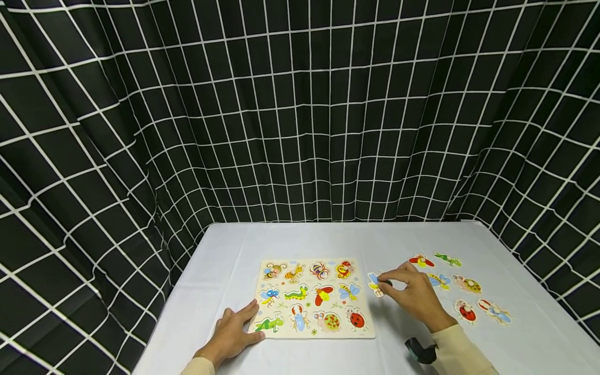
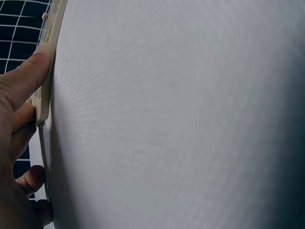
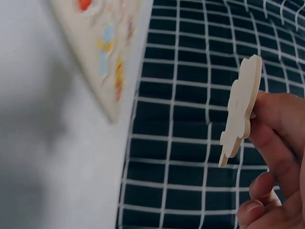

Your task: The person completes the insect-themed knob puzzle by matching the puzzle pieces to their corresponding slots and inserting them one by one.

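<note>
My right hand (image 1: 414, 297) pinches a thin wooden insect puzzle piece (image 1: 375, 284) with blue wings and yellow parts, held up just right of the board. In the right wrist view the plain back of that insect puzzle piece (image 3: 240, 107) shows, with thumb and finger at its other face. The peg puzzle board (image 1: 315, 307) lies flat, printed with rows of bugs. At its front left corner rests my left hand (image 1: 232, 330), thumb at the front edge and a finger along the left edge. The left wrist view shows the board's side edge (image 2: 47, 86) under that hand.
Several loose bug pieces lie to the right, among them a ladybug (image 1: 466, 311), a snail (image 1: 467, 284), a blue beetle (image 1: 495, 312) and a green grasshopper (image 1: 448, 259). A white cloth covers the table (image 1: 225, 250). Black gridded curtains (image 1: 319, 114) surround it.
</note>
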Available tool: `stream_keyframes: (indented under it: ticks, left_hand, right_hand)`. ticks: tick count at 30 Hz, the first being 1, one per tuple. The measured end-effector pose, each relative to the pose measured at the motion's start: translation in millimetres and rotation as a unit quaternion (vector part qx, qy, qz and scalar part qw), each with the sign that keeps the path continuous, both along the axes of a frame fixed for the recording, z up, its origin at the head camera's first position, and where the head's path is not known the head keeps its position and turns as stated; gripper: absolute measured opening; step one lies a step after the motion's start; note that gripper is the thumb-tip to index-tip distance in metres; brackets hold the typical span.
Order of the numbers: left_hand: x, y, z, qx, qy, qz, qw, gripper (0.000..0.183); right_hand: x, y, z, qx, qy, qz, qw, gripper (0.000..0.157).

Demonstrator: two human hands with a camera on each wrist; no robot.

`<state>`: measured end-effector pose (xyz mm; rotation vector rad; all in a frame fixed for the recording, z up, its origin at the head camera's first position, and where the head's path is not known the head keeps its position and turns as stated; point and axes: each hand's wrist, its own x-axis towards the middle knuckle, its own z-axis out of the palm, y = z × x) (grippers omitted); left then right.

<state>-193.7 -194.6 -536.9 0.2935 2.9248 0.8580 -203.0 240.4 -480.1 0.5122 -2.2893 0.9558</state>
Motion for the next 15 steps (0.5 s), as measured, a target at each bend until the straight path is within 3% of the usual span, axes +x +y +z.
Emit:
stream_keyframes:
  ticks: [15]
  left_hand:
    - [-0.5,1.2,2.0,0.005,-0.016,0.006,0.9998,0.081]
  right_hand:
    - [-30.6,-82.4,34.6,-0.007,0.038,0.116,0.993,0.022]
